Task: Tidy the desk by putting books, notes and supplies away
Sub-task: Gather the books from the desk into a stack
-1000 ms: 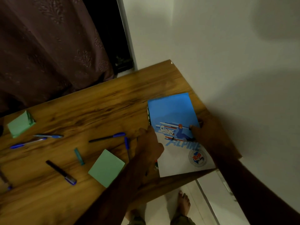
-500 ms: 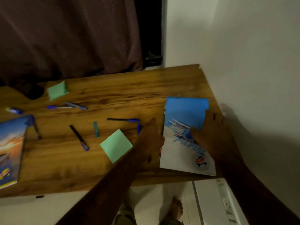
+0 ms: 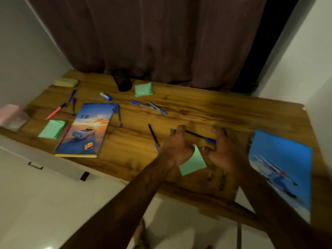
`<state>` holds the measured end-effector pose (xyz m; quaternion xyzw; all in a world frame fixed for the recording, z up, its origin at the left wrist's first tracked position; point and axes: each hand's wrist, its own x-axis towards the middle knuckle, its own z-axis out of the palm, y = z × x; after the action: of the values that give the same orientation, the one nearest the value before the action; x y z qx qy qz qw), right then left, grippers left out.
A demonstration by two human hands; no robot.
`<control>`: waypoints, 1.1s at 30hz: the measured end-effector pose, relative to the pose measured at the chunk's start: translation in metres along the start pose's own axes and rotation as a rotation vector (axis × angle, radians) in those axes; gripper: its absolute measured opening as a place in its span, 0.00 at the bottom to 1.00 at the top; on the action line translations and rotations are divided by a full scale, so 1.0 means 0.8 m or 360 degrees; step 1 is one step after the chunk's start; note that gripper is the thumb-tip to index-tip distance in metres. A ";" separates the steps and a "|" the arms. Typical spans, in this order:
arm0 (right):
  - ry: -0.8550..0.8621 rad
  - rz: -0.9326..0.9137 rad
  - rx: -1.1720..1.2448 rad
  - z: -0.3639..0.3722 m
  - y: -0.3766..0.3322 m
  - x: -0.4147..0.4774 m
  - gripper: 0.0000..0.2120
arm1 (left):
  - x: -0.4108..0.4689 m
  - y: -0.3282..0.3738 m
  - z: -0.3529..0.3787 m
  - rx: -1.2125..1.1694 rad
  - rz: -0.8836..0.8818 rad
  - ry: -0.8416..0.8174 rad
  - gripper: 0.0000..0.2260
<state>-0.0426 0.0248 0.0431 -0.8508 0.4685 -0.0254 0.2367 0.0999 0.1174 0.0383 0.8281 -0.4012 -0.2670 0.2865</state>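
The blue-capped pen (image 3: 197,135) is lying on the desk (image 3: 233,112) between both hands, its long axis running far-left to near-right. The left hand (image 3: 177,146) and right hand (image 3: 222,151) are hovering loosely curled, gripping nothing visible. The right hand is nearer the cap.

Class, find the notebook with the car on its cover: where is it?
In the head view, the car-cover notebook lies on the left part of the desk, between a green sticky pad and a blue pen.
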 end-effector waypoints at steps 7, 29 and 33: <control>-0.0022 -0.0131 -0.0021 0.063 -0.161 0.028 0.32 | -0.001 -0.123 -0.124 -0.0059 -0.0088 0.0085 0.27; -0.0657 -0.0142 0.0312 0.259 -0.480 0.072 0.11 | -0.006 -0.449 -0.319 0.0518 -0.0649 0.0247 0.36; -0.0558 0.0011 0.0477 0.274 -0.481 0.073 0.09 | -0.008 -0.458 -0.312 0.0608 -0.0650 0.0200 0.36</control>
<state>0.3498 0.2333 0.0025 -0.7959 0.4142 0.0542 0.4382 0.4522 0.3759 -0.0397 0.9456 -0.2506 -0.1869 0.0899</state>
